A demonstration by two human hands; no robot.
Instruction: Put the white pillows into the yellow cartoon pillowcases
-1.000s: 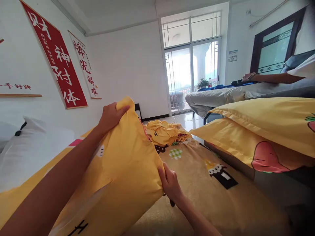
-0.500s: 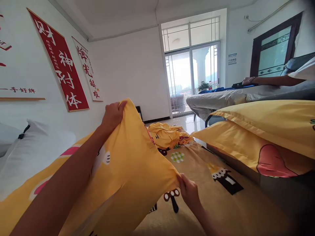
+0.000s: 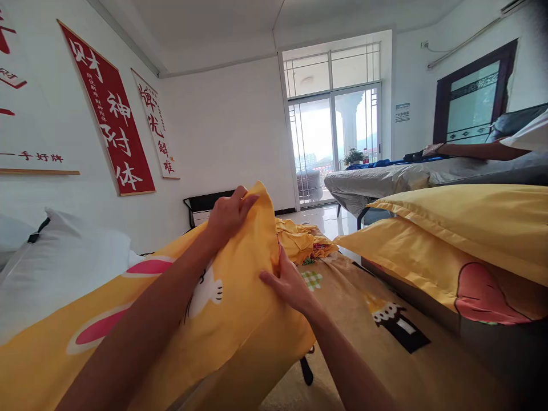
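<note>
Two hands [image 3: 231, 214] [image 3: 293, 285] pinch the creased yellow fabric [image 3: 252, 308], printed with white-edged pink ovals [image 3: 103, 329]

Yel. cloth [image 3: 240, 308] w/ pink & wht print

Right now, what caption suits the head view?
Left hand and right hand grip yellow printed cloth over a tan blanket, carrot-print bedding to the right.

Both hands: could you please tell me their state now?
Left hand: closed, holding the yellow cloth by its top.
Right hand: closed on the cloth's side edge.
</note>
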